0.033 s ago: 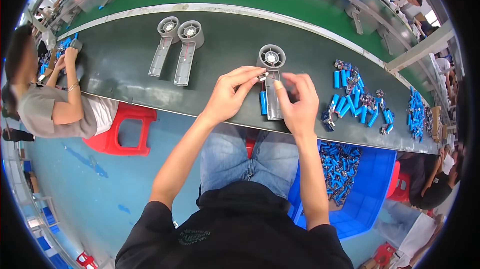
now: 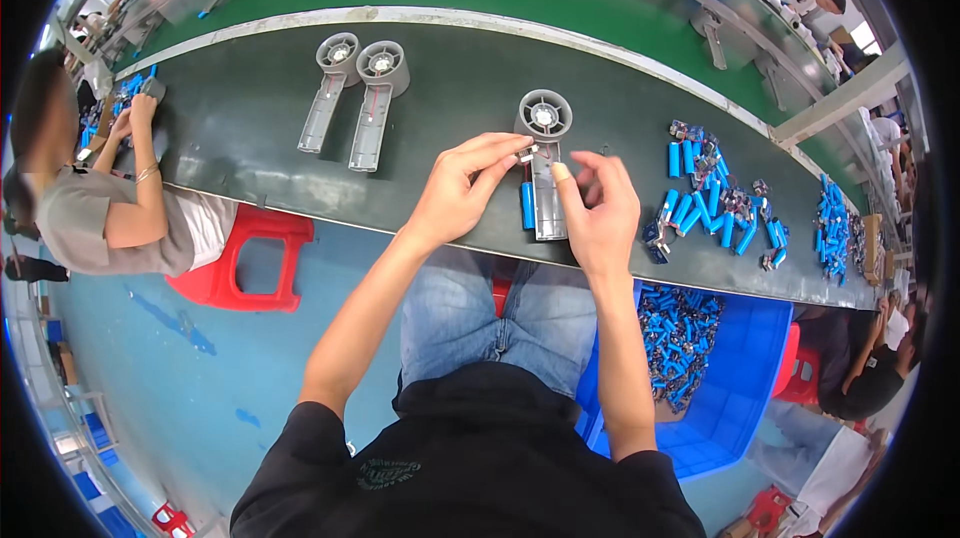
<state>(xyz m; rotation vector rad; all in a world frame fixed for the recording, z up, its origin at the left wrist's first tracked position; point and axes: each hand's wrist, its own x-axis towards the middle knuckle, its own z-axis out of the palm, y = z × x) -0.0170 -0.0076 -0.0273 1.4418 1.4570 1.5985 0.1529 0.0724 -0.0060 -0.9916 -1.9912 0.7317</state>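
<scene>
My left hand [image 2: 455, 188] pinches a small circuit board [image 2: 527, 152] between thumb and fingertips, beside the handle of a grey fan housing [image 2: 545, 203]. A blue cylindrical battery [image 2: 527, 206] shows just below the board, along the handle's left side. The housing lies on the bench with its round fan end away from me and its handle trough facing up. Thin wires show near the top of the trough. My right hand [image 2: 605, 213] is at the handle's right side, fingers curled and apart from the thumb, whose tip is by the trough. Nothing shows between them.
Two more fan housings [image 2: 370, 128] [image 2: 322, 113] lie on the dark bench [image 2: 450, 68] to the left. Blue batteries with circuit boards [image 2: 715, 198] are heaped to the right. A blue bin [image 2: 745, 368] of similar parts stands below. A co-worker [image 2: 110, 198] sits at far left.
My right hand's fingers have shifted very slightly to the right, away from the handle. The left hand keeps its hold on the circuit board.
</scene>
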